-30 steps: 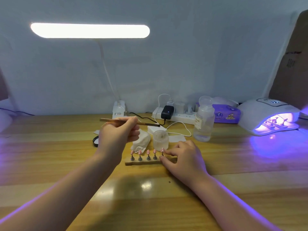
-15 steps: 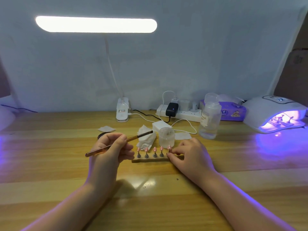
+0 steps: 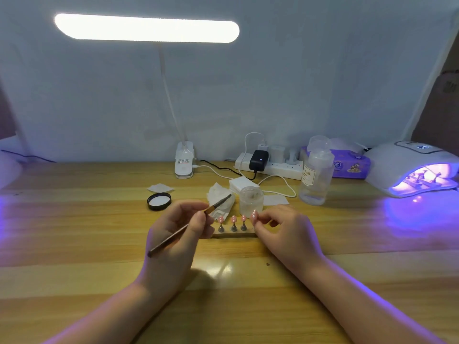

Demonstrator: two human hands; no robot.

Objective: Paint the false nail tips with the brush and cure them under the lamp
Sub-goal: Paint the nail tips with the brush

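Nail tips (image 3: 233, 219), pink and mounted on little metal stands, line up on a thin strip (image 3: 233, 235) at the middle of the bench (image 3: 74, 244). Left hand (image 3: 178, 234) has its grip clamped on the brush (image 3: 188, 225), thumb and fingers pinching the handle, bristle end angled up over a crumpled tissue (image 3: 219, 198). Right hand (image 3: 285, 229) has its grip pinched on the rightmost tip (image 3: 253, 215) at the strip's right end. Just behind the row stands a small clear jar (image 3: 251, 201), its black lid (image 3: 159, 201) lying open side up to the left. Further back, a clear bottle (image 3: 315, 180), a power strip (image 3: 270, 166) and the desk lamp's clip base (image 3: 184, 160) sit along the far edge. At the far right corner the curing lamp (image 3: 412, 167) glows violet, with another set of stands (image 3: 422, 178) inside it.
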